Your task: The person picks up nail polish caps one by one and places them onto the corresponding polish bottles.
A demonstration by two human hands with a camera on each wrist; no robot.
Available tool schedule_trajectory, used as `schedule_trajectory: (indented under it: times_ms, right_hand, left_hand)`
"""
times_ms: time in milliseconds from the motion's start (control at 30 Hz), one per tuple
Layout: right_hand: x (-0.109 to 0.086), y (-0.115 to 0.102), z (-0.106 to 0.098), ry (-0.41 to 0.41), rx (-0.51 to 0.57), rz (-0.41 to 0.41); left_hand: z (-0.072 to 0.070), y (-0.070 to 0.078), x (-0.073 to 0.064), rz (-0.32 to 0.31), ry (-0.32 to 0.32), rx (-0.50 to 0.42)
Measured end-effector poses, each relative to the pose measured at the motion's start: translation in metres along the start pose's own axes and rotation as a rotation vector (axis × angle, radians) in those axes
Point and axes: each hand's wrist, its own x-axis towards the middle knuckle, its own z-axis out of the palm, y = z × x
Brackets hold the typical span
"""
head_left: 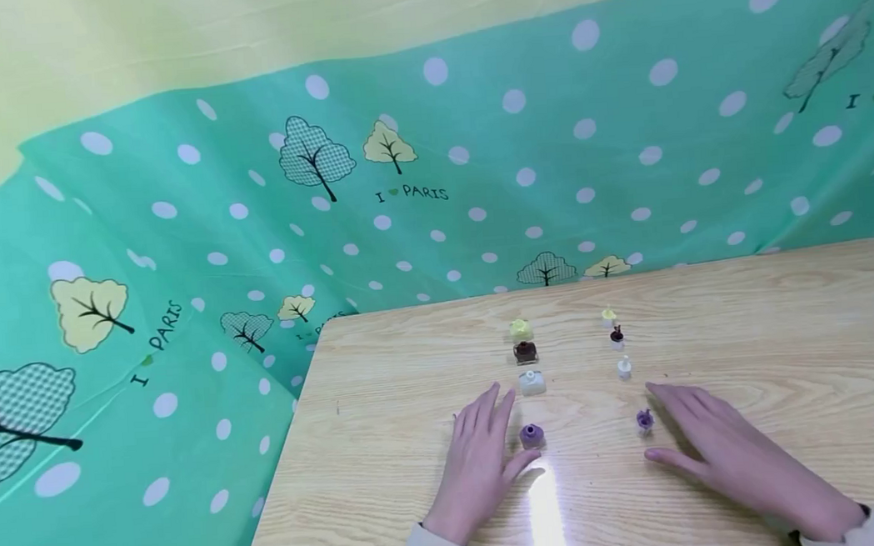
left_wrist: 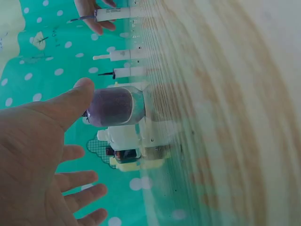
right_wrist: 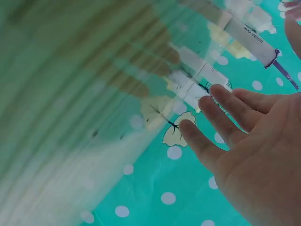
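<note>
An uncapped purple nail polish bottle (head_left: 531,436) stands upright beside my left hand (head_left: 478,458). That hand's fingers are spread and hold nothing; in the left wrist view the thumb (left_wrist: 77,99) is close to the bottle's neck, and contact cannot be told. To the right, a white cap with a purple brush (head_left: 645,422) stands brush-up, also seen as a white cap (right_wrist: 251,40) in the right wrist view. Around it, without gripping, my right hand (head_left: 726,447) lies with fingers extended and thumb apart.
Beyond the purple bottle stand a white bottle (head_left: 531,382), a dark brown bottle (head_left: 525,352) and a yellow bottle (head_left: 520,329). A white brush cap (head_left: 624,368), dark brush cap (head_left: 617,339) and yellow brush cap (head_left: 608,318) form a second row. A patterned green cloth (head_left: 476,179) hangs behind the wooden table (head_left: 383,376).
</note>
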Motion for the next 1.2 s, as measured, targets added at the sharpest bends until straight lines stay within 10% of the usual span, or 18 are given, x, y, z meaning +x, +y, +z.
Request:
schedule_trajectory:
  times_ms: [867,1200]
  right_hand:
    - [0.019,0.009,-0.001,-0.090,0.178,-0.015]
    - [0.025,0.009,-0.002,-0.122,0.213,-0.037]
  left_hand:
    - [0.004,0.001,0.008,-0.045,-0.086,-0.142]
    - [0.007,0.001,0.013,0.025,-0.028,-0.150]
